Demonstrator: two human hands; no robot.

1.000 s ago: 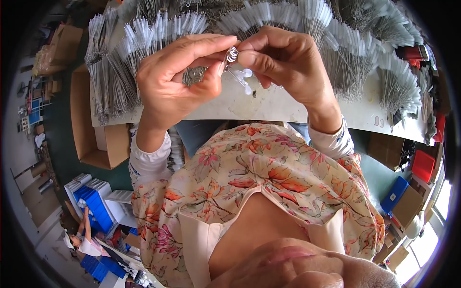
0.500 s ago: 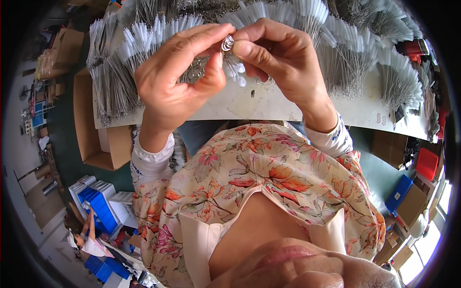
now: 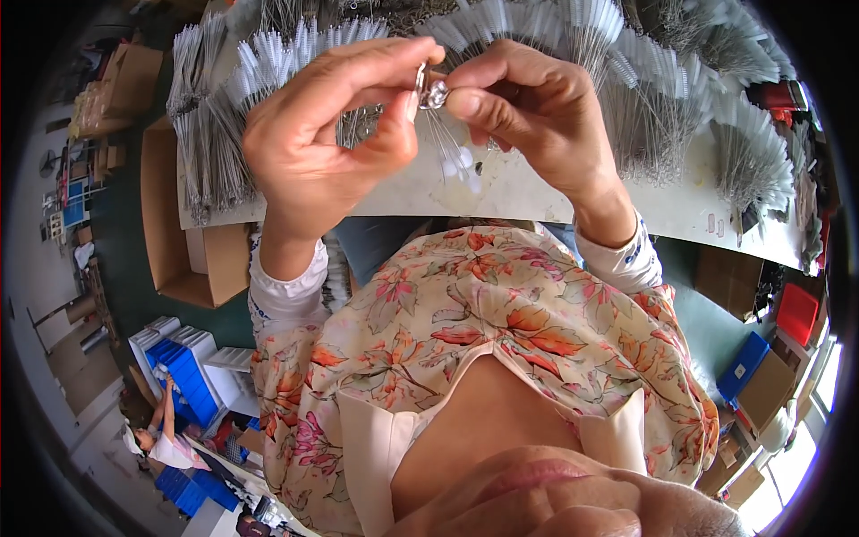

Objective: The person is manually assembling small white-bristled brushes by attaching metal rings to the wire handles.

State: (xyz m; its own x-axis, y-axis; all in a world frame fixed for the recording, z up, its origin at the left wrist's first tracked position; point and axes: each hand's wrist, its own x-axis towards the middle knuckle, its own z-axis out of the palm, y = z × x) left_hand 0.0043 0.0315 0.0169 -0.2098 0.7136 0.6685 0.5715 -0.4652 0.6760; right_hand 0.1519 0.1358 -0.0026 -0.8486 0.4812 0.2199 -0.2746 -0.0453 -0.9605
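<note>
Above the table's near edge, my two hands meet around small shiny metal parts. My left hand pinches a thin metal ring, seen nearly edge-on, between thumb and forefinger. Close beside it, the thumb and forefinger of my right hand grip the looped wire ends of several small wire brushes. Their thin stems slant down below my fingers to blurred white tips. Whether the ring passes through the loops is too small to tell.
Bundles of wire brushes with white bristles cover the far part of the white table, with more bundles at the right. An open cardboard box stands left of the table. Far lower left, another person reaches toward blue bins.
The ring now shows edge-on, standing a little apart from the bunched loops. My right hand has shifted slightly right, and the hanging brushes have swung rightward.
</note>
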